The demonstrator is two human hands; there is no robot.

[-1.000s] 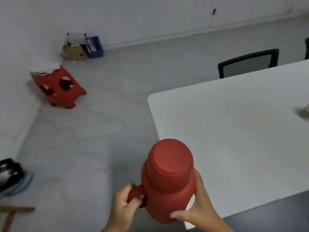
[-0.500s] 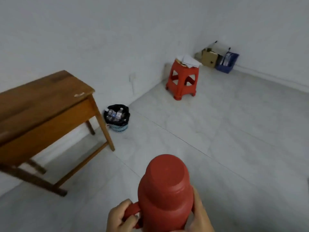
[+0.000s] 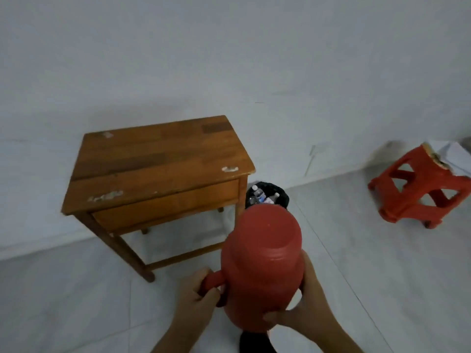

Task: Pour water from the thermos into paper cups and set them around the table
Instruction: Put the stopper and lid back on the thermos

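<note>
I hold a red thermos (image 3: 262, 266) upright in front of me, above the floor, its red lid on top. My left hand (image 3: 196, 294) grips its side handle. My right hand (image 3: 305, 304) wraps around the right side and lower body of the flask. No paper cups and no white table are in view.
A small wooden desk (image 3: 158, 161) stands against the white wall ahead on the left. Behind the thermos sits a black waste bin (image 3: 267, 196) with bottles in it. A red plastic stool (image 3: 420, 187) with papers on top stands at the right. Grey tiled floor lies all around.
My view has swung left, away from the white table, past the stool and bin, so the wooden desk is now ahead. Both hands have kept their hold on the thermos.
</note>
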